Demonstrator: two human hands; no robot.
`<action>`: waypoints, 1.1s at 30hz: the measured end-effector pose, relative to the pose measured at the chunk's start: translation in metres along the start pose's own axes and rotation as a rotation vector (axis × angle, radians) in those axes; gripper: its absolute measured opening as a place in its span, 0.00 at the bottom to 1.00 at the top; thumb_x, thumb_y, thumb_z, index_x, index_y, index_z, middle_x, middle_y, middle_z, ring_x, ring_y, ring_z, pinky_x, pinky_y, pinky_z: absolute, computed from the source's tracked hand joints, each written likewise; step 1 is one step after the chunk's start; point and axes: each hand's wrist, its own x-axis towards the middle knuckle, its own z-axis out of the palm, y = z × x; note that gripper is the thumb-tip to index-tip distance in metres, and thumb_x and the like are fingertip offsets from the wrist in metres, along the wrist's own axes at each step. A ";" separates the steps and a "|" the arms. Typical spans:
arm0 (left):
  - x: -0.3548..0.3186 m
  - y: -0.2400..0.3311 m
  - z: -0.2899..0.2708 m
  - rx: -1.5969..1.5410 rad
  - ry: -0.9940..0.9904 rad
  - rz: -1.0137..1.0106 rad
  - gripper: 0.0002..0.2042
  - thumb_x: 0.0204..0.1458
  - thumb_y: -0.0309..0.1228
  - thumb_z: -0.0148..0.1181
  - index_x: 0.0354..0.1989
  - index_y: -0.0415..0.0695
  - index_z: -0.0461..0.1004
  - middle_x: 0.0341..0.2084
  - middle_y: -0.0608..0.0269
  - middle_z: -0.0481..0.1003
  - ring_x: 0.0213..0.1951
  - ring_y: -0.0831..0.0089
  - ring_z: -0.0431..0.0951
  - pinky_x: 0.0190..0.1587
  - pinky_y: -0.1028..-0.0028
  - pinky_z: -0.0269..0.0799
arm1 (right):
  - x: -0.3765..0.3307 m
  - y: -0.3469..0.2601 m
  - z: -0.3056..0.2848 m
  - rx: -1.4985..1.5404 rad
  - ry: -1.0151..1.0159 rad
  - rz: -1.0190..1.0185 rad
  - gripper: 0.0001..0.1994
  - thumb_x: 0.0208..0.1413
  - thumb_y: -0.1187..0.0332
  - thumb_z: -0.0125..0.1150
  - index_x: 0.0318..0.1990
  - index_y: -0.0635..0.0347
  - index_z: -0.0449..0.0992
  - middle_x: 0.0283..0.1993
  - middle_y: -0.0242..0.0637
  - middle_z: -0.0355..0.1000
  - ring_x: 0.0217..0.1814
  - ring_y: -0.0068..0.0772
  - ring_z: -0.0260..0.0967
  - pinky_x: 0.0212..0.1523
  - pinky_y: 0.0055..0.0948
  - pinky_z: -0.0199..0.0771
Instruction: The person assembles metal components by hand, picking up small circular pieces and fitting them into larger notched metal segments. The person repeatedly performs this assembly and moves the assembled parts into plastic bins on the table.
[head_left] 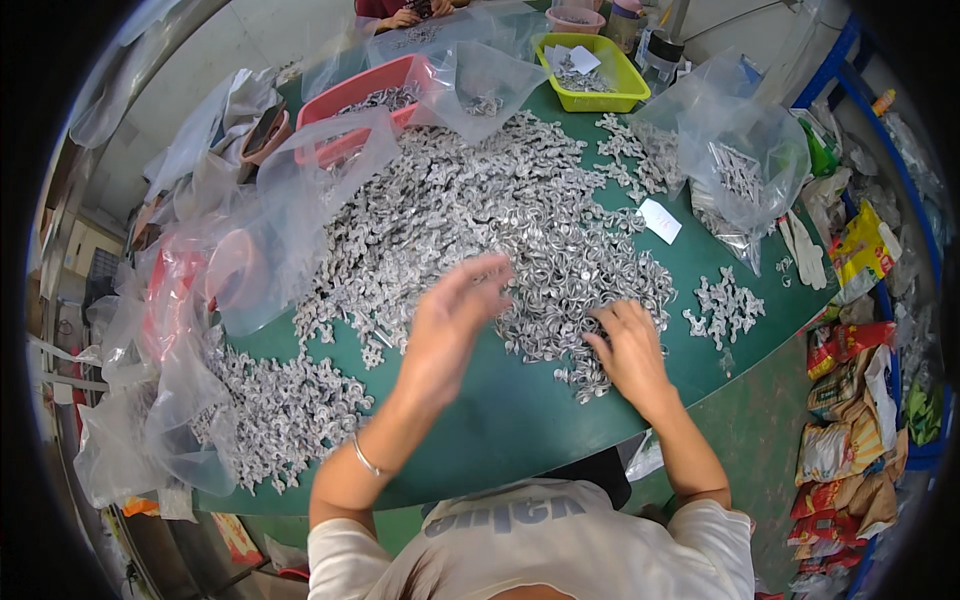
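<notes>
A large heap of small silver metal parts (500, 210) covers the middle of a green table (520, 400). My left hand (450, 320) is blurred above the near edge of the heap, fingers spread, nothing seen in it. My right hand (625, 345) rests palm down on the parts at the heap's near right edge, fingers curled over several of them. A smaller pile of sorted parts (285, 410) lies to my left, partly in a clear plastic bag (170, 400). Another small cluster (725, 305) lies to the right.
A pink tray (365, 90) and a yellow-green tray (595, 75) with parts stand at the back, with clear bags (745, 150) around them. Another person's hand (400, 17) shows at the far edge. Snack packets (850, 400) are stacked at the right.
</notes>
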 end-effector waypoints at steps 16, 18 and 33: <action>-0.090 -0.086 0.027 -0.198 -0.205 -0.056 0.18 0.50 0.18 0.52 0.51 0.33 0.63 0.41 0.57 0.70 0.44 0.75 0.70 0.46 0.77 0.67 | -0.058 -0.054 0.002 0.591 0.389 -0.239 0.11 0.32 0.83 0.63 0.28 0.64 0.76 0.29 0.37 0.71 0.30 0.34 0.64 0.31 0.27 0.65; -0.092 -0.087 0.027 -0.207 -0.209 -0.023 0.18 0.48 0.15 0.53 0.50 0.32 0.65 0.42 0.57 0.69 0.43 0.75 0.70 0.46 0.78 0.68 | -0.062 -0.060 0.000 0.600 0.413 -0.217 0.10 0.33 0.84 0.63 0.28 0.65 0.76 0.29 0.37 0.72 0.30 0.35 0.65 0.32 0.28 0.66; -0.110 -0.079 0.029 -0.059 -0.172 0.199 0.16 0.45 0.13 0.55 0.44 0.34 0.70 0.44 0.55 0.67 0.46 0.71 0.70 0.48 0.74 0.69 | -0.084 -0.078 -0.018 0.984 0.234 0.038 0.10 0.40 0.85 0.58 0.33 0.69 0.73 0.36 0.43 0.68 0.37 0.33 0.64 0.39 0.27 0.63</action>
